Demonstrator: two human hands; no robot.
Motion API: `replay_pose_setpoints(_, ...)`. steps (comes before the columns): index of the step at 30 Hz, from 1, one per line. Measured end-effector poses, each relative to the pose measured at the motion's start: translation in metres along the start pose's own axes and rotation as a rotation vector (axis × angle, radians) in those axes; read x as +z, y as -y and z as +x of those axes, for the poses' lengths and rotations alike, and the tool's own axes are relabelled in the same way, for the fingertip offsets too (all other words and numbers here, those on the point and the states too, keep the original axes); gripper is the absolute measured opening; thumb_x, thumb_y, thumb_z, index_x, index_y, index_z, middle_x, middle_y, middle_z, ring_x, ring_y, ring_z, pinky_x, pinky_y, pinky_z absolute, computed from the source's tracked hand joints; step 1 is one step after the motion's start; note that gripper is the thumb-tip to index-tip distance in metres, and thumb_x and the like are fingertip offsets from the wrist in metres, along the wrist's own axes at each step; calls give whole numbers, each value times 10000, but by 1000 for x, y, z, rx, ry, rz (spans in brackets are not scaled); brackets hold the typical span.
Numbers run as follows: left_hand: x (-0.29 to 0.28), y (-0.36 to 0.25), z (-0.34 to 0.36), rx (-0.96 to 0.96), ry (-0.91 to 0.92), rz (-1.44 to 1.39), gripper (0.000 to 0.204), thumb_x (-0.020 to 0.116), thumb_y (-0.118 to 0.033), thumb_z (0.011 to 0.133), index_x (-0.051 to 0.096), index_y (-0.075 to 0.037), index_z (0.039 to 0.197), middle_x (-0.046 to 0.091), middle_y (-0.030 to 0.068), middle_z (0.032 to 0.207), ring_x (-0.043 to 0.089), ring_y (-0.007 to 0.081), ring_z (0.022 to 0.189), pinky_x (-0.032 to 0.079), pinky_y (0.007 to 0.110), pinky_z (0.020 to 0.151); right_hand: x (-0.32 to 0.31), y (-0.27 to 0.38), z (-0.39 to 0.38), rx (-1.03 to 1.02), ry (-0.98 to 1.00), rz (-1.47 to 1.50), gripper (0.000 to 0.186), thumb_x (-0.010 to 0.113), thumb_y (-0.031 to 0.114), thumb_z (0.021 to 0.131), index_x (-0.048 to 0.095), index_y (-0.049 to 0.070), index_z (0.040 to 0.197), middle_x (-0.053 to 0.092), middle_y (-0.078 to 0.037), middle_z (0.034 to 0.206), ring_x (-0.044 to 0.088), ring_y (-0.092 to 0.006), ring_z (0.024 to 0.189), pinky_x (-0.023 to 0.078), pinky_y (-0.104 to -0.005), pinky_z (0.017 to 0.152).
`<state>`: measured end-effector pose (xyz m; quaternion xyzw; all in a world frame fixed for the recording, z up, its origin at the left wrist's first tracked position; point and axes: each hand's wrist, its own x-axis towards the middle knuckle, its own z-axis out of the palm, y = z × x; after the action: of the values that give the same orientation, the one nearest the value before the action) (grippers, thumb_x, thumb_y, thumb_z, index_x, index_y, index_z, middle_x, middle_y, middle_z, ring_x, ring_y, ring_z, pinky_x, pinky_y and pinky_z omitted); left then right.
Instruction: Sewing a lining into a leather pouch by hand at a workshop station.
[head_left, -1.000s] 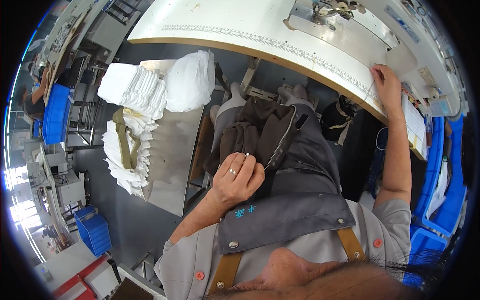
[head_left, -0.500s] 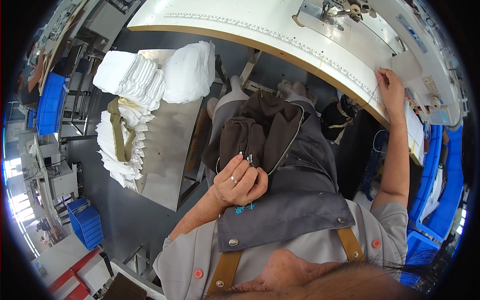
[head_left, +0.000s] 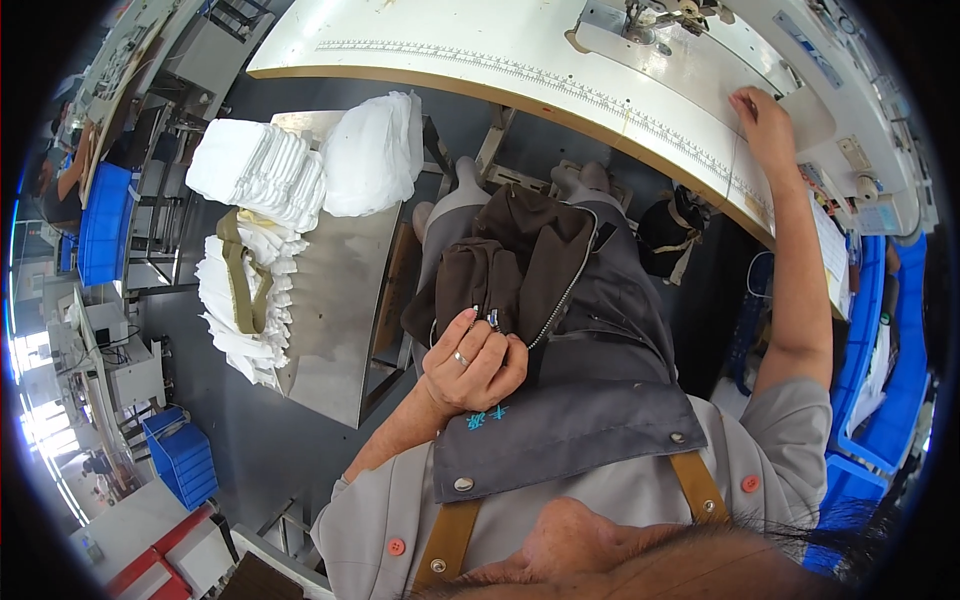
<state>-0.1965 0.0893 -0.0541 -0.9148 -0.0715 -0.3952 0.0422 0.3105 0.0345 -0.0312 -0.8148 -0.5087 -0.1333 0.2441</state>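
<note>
My left hand (head_left: 473,360) is closed on a dark brown zippered fabric piece (head_left: 525,235) lying across my lap, gripping it beside small metal zipper pulls (head_left: 491,318). A long metal zipper runs down the fabric's right edge. My right hand (head_left: 765,125) reaches onto the white sewing table (head_left: 430,40), right of the printed ruler strip, with fingers curled just left of the machine's body; whether they hold something small, perhaps thread, is unclear. The sewing machine's metal head (head_left: 650,25) stands beyond it at the top.
Stacked white fabric pieces (head_left: 250,165) and an olive strap (head_left: 245,290) lie on a metal stand (head_left: 340,310) to my left. Blue bins (head_left: 870,350) stand at right, others (head_left: 180,450) at left. A co-worker's arm (head_left: 72,175) shows at far left. A dark bundle (head_left: 660,230) hangs under the table.
My right hand has moved up the table, away from me, toward the machine. My left hand stays on the brown fabric, with little visible change.
</note>
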Motion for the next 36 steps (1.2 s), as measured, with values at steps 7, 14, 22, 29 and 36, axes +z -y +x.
replay_pose_setpoints(7, 0, 0, 2, -20, 28, -27, 157, 691, -7, 654, 643, -104, 768, 527, 25, 744, 616, 185, 731, 531, 424, 922, 29, -30, 68, 396, 44, 330, 215, 640, 244, 950, 690, 84, 1086, 716, -67, 939, 690, -159, 823, 535, -311, 739)
replay_pose_setpoints(14, -1, 7, 0, -133, 72, -110, 164, 715, -27, 662, 661, -39, 816, 571, 79, 802, 629, 228, 728, 535, 431, 863, 24, -46, 46, 123, -85, 4, 322, 686, 280, 900, 682, 130, 1185, 717, -96, 1059, 704, -198, 869, 554, -336, 788)
replay_pose_setpoints(22, 4, 11, 2, -110, 59, -133, 129, 679, 20, 678, 659, 11, 805, 617, 125, 827, 643, 264, 724, 544, 441, 839, -53, -9, -43, 221, 104, 14, 266, 697, 204, 888, 704, 65, 1115, 714, -136, 984, 686, -256, 852, 532, -340, 789)
replay_pose_setpoints(29, 1, 5, 11, -84, 79, -37, 99, 664, 30, 730, 668, -57, 779, 570, 64, 796, 619, 199, 726, 571, 389, 830, -48, -17, -66, 7, 37, -161, 197, 670, 121, 863, 712, 4, 1016, 702, -166, 1024, 672, -347, 926, 529, -394, 827)
replay_pose_setpoints(36, 2, 0, 8, -31, 48, 11, 105, 706, -40, 719, 681, -93, 806, 566, 15, 744, 610, 163, 728, 533, 380, 871, -55, -24, -64, -63, 79, -381, 203, 598, 102, 921, 625, 16, 1102, 683, -147, 949, 658, -313, 850, 514, -402, 788)
